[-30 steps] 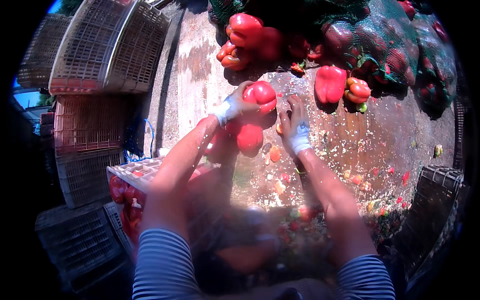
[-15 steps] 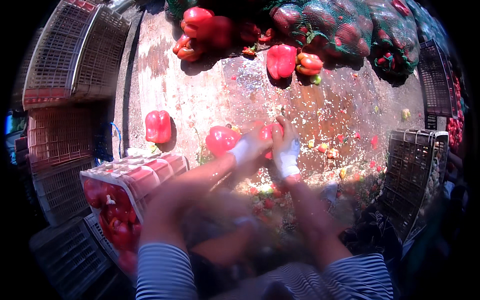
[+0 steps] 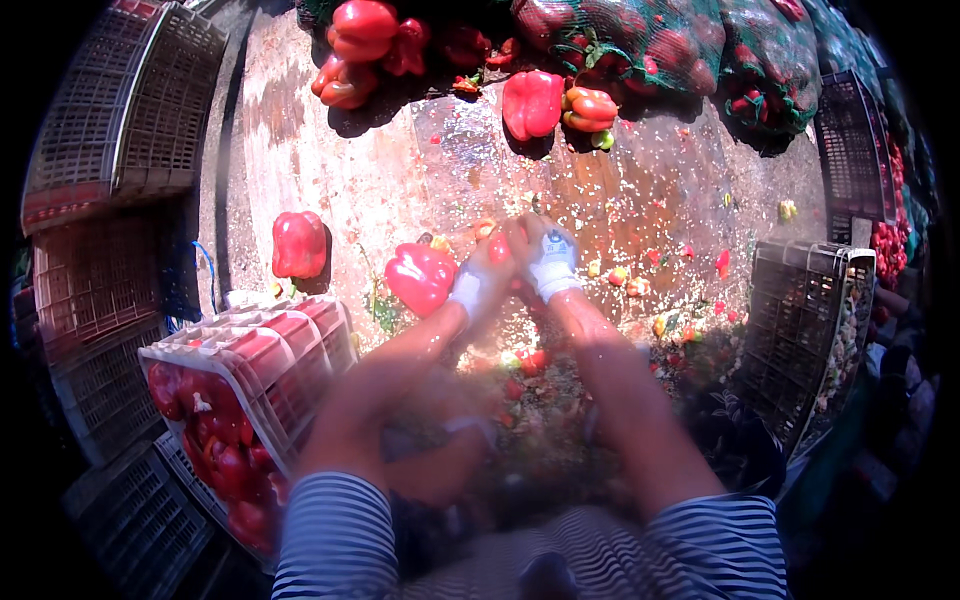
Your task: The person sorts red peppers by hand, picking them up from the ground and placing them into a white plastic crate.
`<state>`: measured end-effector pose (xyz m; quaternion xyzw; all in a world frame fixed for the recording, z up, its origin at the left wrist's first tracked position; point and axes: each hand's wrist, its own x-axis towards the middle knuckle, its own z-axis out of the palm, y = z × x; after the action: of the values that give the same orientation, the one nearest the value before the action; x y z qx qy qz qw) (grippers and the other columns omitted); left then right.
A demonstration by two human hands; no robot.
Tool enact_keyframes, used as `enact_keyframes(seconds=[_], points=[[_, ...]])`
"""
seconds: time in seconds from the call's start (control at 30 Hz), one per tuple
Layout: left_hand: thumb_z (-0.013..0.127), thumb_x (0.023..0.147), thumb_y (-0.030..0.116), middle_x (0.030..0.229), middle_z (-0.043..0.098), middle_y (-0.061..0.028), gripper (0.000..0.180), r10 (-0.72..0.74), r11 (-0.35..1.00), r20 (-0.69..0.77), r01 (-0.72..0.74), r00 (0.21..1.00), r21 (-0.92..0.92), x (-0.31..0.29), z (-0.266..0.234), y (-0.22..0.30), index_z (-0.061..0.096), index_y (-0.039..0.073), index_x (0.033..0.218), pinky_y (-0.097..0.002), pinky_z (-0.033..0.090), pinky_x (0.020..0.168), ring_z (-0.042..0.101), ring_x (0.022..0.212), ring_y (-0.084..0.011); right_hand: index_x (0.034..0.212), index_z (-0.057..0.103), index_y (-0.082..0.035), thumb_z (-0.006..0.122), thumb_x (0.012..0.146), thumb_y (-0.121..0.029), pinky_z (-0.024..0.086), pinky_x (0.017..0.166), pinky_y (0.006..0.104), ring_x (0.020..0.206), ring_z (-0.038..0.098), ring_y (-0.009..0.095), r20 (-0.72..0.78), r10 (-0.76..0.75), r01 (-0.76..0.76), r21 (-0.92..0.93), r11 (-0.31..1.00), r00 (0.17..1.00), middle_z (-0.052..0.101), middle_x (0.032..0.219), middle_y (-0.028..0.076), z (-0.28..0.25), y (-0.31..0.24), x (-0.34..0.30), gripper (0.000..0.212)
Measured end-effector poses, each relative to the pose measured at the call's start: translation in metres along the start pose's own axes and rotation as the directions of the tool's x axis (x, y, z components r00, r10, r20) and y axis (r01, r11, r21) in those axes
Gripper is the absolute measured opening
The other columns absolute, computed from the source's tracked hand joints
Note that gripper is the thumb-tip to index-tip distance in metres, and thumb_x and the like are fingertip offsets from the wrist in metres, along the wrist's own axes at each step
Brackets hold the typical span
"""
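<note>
My left hand point(image 3: 484, 278) and my right hand point(image 3: 549, 252), both in white gloves, meet over the wooden board point(image 3: 390, 180). Between them, closed in by the fingers, is a red bell pepper point(image 3: 499, 248), mostly hidden. Some blur covers the left fingers. Just left of my left hand lies a whole red bell pepper point(image 3: 420, 278). Farther left, another red bell pepper point(image 3: 299, 245) rests on the board. Pale seeds and red scraps are strewn around and to the right of my hands.
A crate of red peppers point(image 3: 250, 365) stands at the near left, with stacked crates point(image 3: 165, 105) behind. Green net sacks of peppers point(image 3: 640, 45) and loose peppers point(image 3: 363, 30) line the far side. A dark crate point(image 3: 800, 330) stands at right.
My hands have drawn closer together, with the pepper now more covered by the fingers. The view has shifted a little, so the surroundings sit farther left and up.
</note>
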<state>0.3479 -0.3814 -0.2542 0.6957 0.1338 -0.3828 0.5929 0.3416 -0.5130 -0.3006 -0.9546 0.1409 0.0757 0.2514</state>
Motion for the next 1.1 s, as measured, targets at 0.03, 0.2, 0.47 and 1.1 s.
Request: enact_keyframes(seconds=[0.03, 0.2, 0.47, 1.1], points=[[0.069, 0.083, 0.037, 0.100, 0.069, -0.0154, 0.060, 0.008, 0.999, -0.007, -0.008, 1.000, 0.036, 0.001, 0.000, 0.002, 0.054, -0.006, 0.122, -0.0309, 0.052, 0.080, 0.066, 0.091, -0.0182, 0.094, 0.068, -0.009, 0.050, 0.094, -0.043, 0.052, 0.079, 0.0450, 0.086, 0.068, 0.034, 0.034, 0.014, -0.014, -0.021, 1.000, 0.999, 0.070, 0.090, 0.017, 0.000, -0.001, 0.005, 0.039], [0.071, 0.081, 0.040, 0.094, 0.070, -0.0138, 0.059, -0.029, 0.994, -0.030, 0.032, 0.999, 0.101, 0.008, 0.002, 0.000, 0.060, -0.006, 0.116, -0.0325, 0.052, 0.077, 0.067, 0.087, -0.0214, 0.098, 0.066, -0.007, 0.043, 0.096, -0.044, 0.050, 0.083, 0.0478, 0.091, 0.068, 0.037, 0.111, 0.023, -0.020, -0.024, 1.000, 0.994, 0.071, 0.095, 0.018, 0.004, 0.010, 0.016, 0.044], [0.060, 0.088, 0.046, 0.063, 0.058, -0.0022, 0.034, -0.263, 0.940, 0.242, 0.304, 0.934, -0.155, -0.026, -0.020, 0.014, 0.062, 0.013, 0.089, -0.0240, 0.034, 0.038, 0.051, 0.043, -0.0126, 0.152, 0.026, -0.005, 0.066, 0.085, -0.056, 0.037, 0.107, 0.0420, 0.134, 0.042, 0.032, 0.428, -0.181, -0.287, 0.810, 0.512, 0.886, 0.039, 0.149, 0.021, -0.072, 0.028, 0.001, 0.093], [0.063, 0.086, 0.003, 0.088, 0.059, -0.0041, 0.042, 0.424, 0.605, 0.694, -0.752, 0.582, 0.260, -0.187, -0.042, 0.017, 0.051, 0.008, 0.126, -0.0273, 0.050, 0.062, 0.059, 0.072, -0.0116, 0.137, 0.051, -0.018, 0.065, 0.074, -0.008, 0.052, 0.090, 0.0396, 0.104, 0.066, 0.031, 0.093, -0.615, 0.525, 0.430, 0.734, 0.783, 0.067, 0.117, 0.014, -0.231, -0.031, -0.209, 0.065]])
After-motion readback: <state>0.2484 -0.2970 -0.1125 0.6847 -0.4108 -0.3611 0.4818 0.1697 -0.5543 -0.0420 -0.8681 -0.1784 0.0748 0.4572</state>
